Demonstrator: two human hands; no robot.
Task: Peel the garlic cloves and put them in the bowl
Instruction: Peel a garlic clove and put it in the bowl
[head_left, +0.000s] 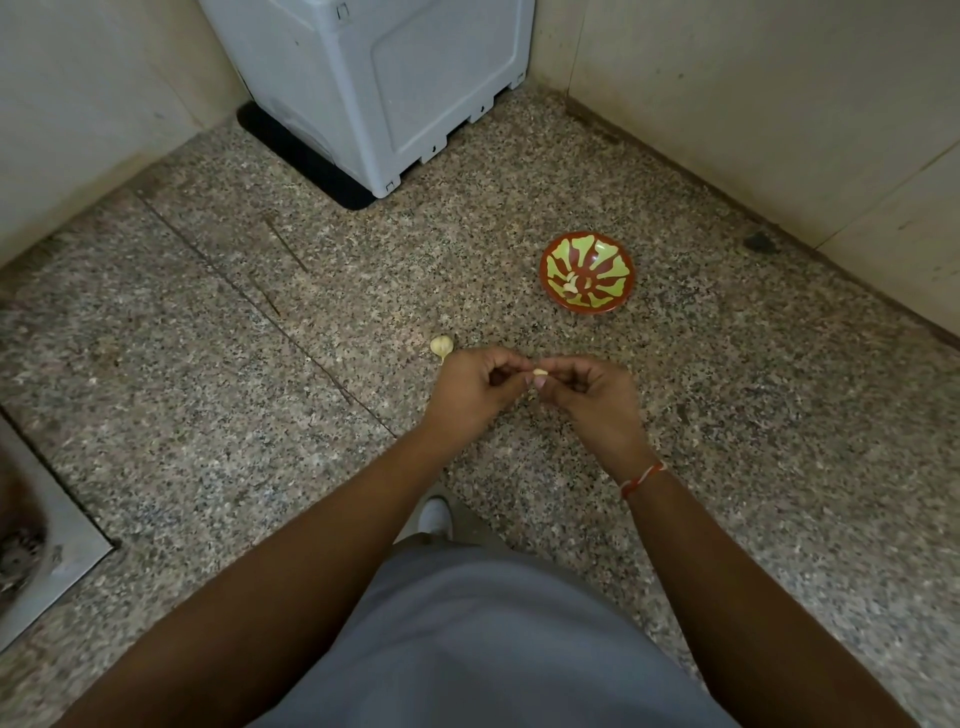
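So there's a big grey plastic appliance (374, 78) in the far corner of the speckled granite countertop (727, 415), red-and-green patterned bowl (587, 273) right of middle with a few peeled cloves in it already, probably parked within easy reach. Small garlic bulb (442, 345) sits just beside the left hand (470, 387). Left hand and right hand (587, 389) both pinch one pale garlic clove (540, 372) between curled fingertips above the countertop, its long axis roughly left-right, looks like mid-peel.

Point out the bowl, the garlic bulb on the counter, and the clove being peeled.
bowl (618, 248): head view, far inner wall.
garlic bulb (442, 344): head view, middle of its body.
clove (540, 372): head view, bare part between both hands' fingertips.
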